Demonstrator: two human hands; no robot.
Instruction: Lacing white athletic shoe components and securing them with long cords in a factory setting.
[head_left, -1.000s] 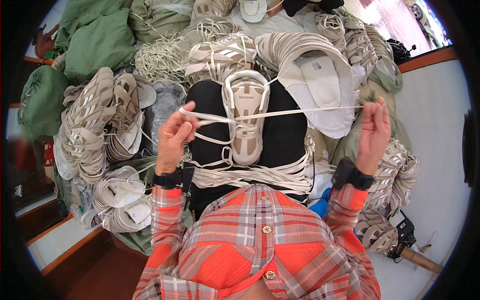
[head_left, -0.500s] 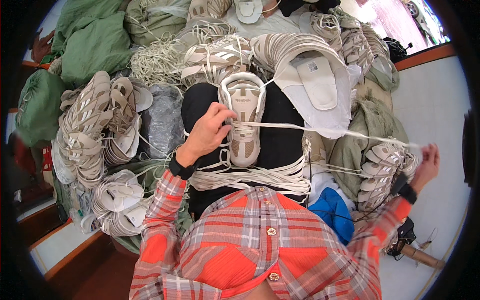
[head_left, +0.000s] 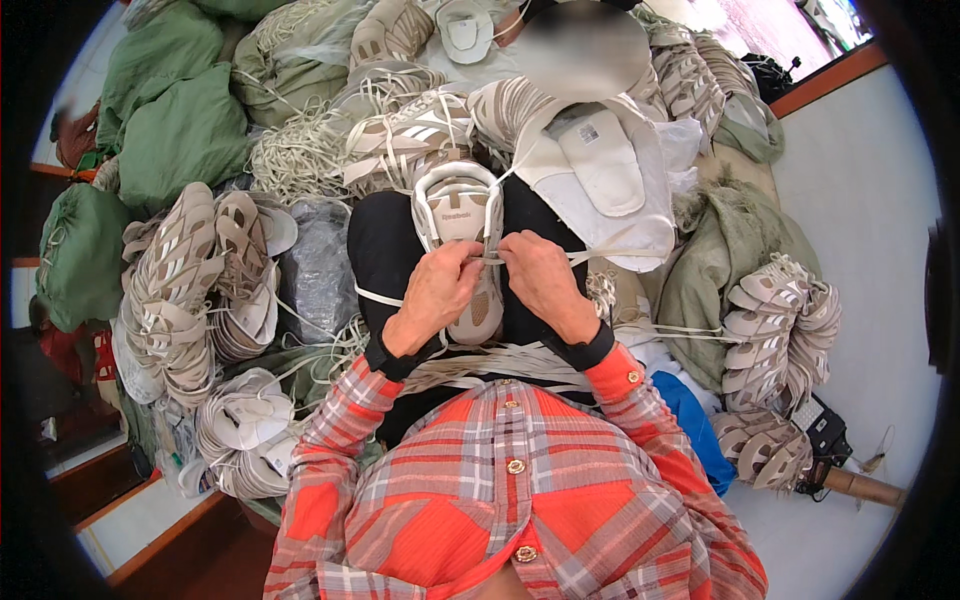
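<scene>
A beige shoe upper (head_left: 458, 205) lies on my black-clad lap, toe end pointing away from me. Both hands meet over its middle. My left hand (head_left: 436, 292) pinches the white lace (head_left: 492, 258) where it crosses the upper, fingers closed on it. My right hand (head_left: 540, 280) grips the same lace from the other side, thumb and fingers pressed together. One lace end trails off right across a white insole piece (head_left: 603, 160); another loops left over my thigh. A bundle of loose white laces (head_left: 500, 358) rests on my lap near my wrists.
Stacks of beige shoe uppers lie at left (head_left: 185, 280), lower left (head_left: 245, 430) and right (head_left: 780, 330). Green sacks (head_left: 175, 130) fill the upper left. A tangle of laces (head_left: 300, 155) lies ahead. A blue cloth (head_left: 695, 425) and a dark tool (head_left: 830, 440) sit at right.
My right hand, stretched far out to the right pulling the lace taut, has come back to the shoe upper. Both hands now meet over its middle, holding the lace.
</scene>
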